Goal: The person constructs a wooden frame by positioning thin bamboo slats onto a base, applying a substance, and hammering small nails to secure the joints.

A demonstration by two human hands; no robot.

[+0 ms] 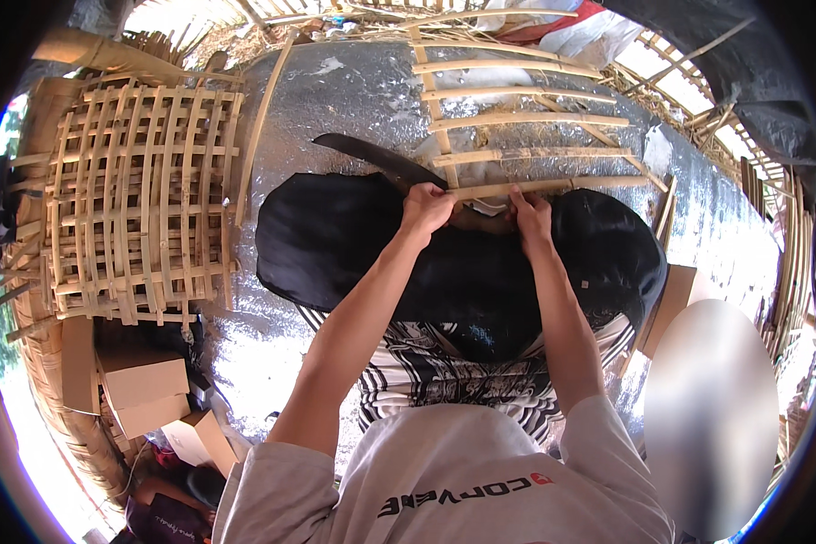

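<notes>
My left hand (426,210) is closed on the left end of the nearest bamboo strip (589,184), where it meets a lengthwise strip. My right hand (531,218) pinches the same strip farther right, thumb on top. This strip lies at the near end of a ladder-like bamboo frame (526,120) with several spaced crosspieces. Just beyond my left hand, a machete (372,154) with a dark curved blade points away to the left; what may be its handle is mostly hidden. Black sheeting (335,231) covers my lap under both hands.
A stack of woven bamboo lattice panels (140,199) lies at left. Cardboard boxes (145,385) stand below it, with part of another person (168,512) near them. A loose bamboo strip (265,118) rests on the grey floor sheet (354,82). A blurred shape (712,417) is at right.
</notes>
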